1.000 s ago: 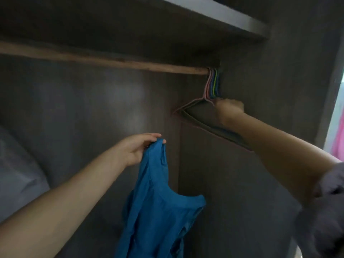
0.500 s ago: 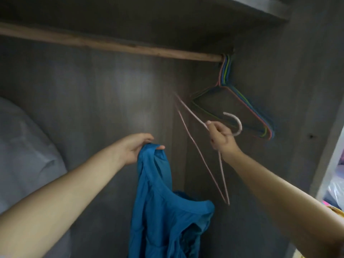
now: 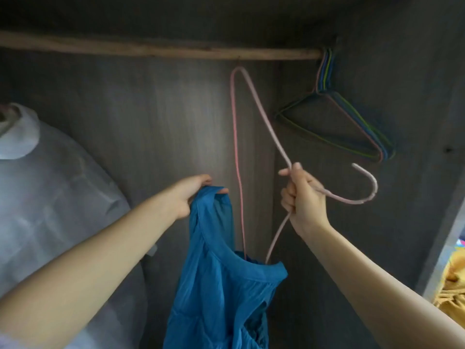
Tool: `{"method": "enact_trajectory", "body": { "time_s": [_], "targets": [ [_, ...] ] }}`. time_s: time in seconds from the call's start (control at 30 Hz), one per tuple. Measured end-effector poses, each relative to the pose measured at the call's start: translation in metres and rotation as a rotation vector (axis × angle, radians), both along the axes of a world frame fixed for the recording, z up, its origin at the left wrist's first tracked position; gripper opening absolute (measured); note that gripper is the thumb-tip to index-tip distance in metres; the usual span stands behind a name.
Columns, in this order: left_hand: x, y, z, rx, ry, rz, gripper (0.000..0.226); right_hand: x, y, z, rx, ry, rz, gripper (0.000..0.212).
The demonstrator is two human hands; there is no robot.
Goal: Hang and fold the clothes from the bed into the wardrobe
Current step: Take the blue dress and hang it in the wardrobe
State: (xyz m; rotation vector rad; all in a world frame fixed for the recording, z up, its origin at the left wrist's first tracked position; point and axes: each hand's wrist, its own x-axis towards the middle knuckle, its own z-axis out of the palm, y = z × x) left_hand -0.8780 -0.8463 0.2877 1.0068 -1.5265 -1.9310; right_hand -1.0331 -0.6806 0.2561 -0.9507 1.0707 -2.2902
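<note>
Setting: the camera is looking into a dark grey wardrobe (image 3: pixel 156 127), with a wooden rail (image 3: pixel 161 50) running across the top from left to right.
Left hand: the left hand (image 3: pixel 187 195) is reaching in from the lower left, with thumb and fingers pinching the top of one shoulder strap of a blue top (image 3: pixel 221 280).
Blue top: it is hanging down from that strap in the middle of the view, with its neckline opening sagging to the right, and its lower part is running out of the bottom of the view.
Right hand: the right hand (image 3: pixel 303 197) is coming in from the lower right, with fingers curling tight around the neck of a pink hanger (image 3: pixel 261 117).
Pink hanger: it is being held turned on its side, with the hook pointing right, one shoulder corner pointing up just below the rail, and the other end dipping inside the neckline of the blue top.
Spare hangers: a bunch of thin coloured hangers (image 3: pixel 352 122) is hanging at the far right end of the rail, against the right wall of the wardrobe.
Left side: a pale garment under a clear plastic cover (image 3: pixel 57 197) is hanging at the left.
Right edge: a bit of yellow cloth (image 3: pixel 453 280) is showing outside the wardrobe.
</note>
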Motion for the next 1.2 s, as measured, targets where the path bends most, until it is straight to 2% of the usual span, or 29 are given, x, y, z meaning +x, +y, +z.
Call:
{"method": "enact_trajectory", "body": {
  "time_s": [0.13,0.3,0.4,0.47,0.53,0.6,0.67,0.73,0.83,0.93,1.03,1.1,1.2],
  "targets": [
    [0.03,-0.017,-0.002,0.021,0.092,0.211,0.029,0.021,0.002,-0.033,0.433,0.205,0.217,0.033],
    [0.07,-0.041,-0.034,0.093,0.182,0.414,0.031,0.034,0.017,-0.014,0.73,0.372,0.327,0.033],
    [0.077,-0.047,-0.045,0.108,0.294,0.429,0.02,0.045,0.021,-0.005,0.954,0.521,0.37,0.032],
    [0.081,-0.045,-0.045,0.076,0.324,0.346,0.015,0.053,0.022,-0.001,1.047,0.556,0.409,0.031],
    [0.084,-0.038,-0.042,-0.049,0.171,0.154,0.01,0.058,0.019,0.004,1.0,0.452,0.455,0.028],
    [0.085,-0.03,-0.042,-0.262,-0.081,-0.001,0.011,0.063,0.013,0.01,0.923,0.327,0.501,0.028],
    [0.086,-0.028,-0.044,-0.43,-0.243,0.024,0.012,0.073,0.004,0.016,0.888,0.252,0.569,0.025],
    [0.087,-0.032,-0.044,-0.519,-0.312,0.09,0.011,0.081,-0.008,0.023,0.859,0.215,0.623,0.018],
    [0.096,-0.038,-0.043,-0.692,-0.419,0.228,0.026,0.093,-0.036,0.048,0.79,0.204,0.66,0.015],
    [0.1,-0.02,-0.031,-0.954,-0.338,0.241,0.02,0.108,-0.07,0.085,0.679,0.156,0.657,0.023],
    [0.093,0.015,-0.01,-0.973,-0.079,-0.007,0.022,0.124,-0.112,0.119,0.618,0.214,0.65,0.035],
    [0.094,0.036,0.008,-0.903,0.014,-0.066,0.03,0.137,-0.134,0.137,0.618,0.434,0.586,0.039],
    [0.107,0.052,0.042,-0.781,0.105,0.121,0.062,0.163,-0.15,0.162,0.506,0.798,0.46,0.045]
  ]
}}
